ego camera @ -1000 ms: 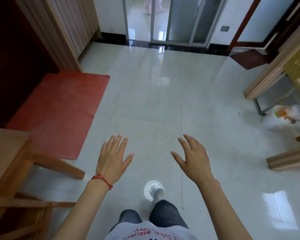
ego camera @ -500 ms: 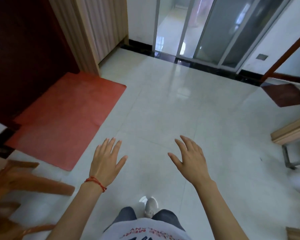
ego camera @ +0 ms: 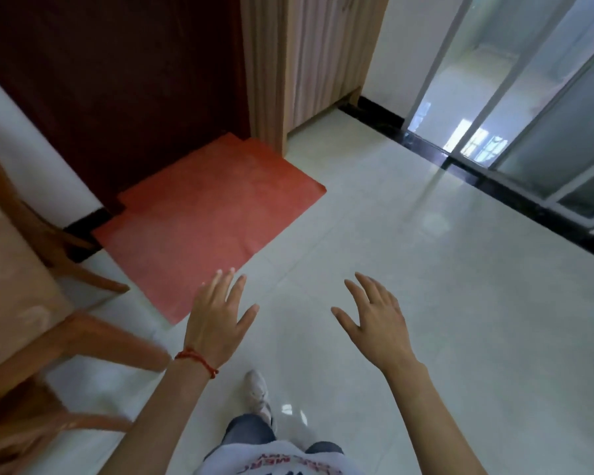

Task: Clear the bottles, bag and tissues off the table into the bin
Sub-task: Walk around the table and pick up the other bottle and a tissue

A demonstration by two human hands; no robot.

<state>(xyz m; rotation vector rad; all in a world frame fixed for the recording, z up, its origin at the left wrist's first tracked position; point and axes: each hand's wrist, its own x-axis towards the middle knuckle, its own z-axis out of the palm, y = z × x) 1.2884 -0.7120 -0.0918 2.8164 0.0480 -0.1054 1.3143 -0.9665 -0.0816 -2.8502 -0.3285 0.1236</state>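
Note:
My left hand [ego camera: 216, 323] and my right hand [ego camera: 378, 320] are held out over the pale tiled floor, palms down, fingers spread, nothing in either. The corner of a wooden table [ego camera: 11, 289] shows at the left edge, blurred. No bottle, bag, tissue or bin can be made out in this view.
A red mat [ego camera: 206, 228] lies on the floor ahead left, before a dark doorway [ego camera: 117, 90]. A wooden chair leg [ego camera: 59, 248] stands beside the table. Glass sliding doors [ego camera: 515, 132] run along the right. My shoe [ego camera: 256, 389] is below my hands.
The view has swung to the left: the mat and doorway moved toward the centre, the table corner came closer, and the white bag on the floor at the right left the frame. Both hands stay empty.

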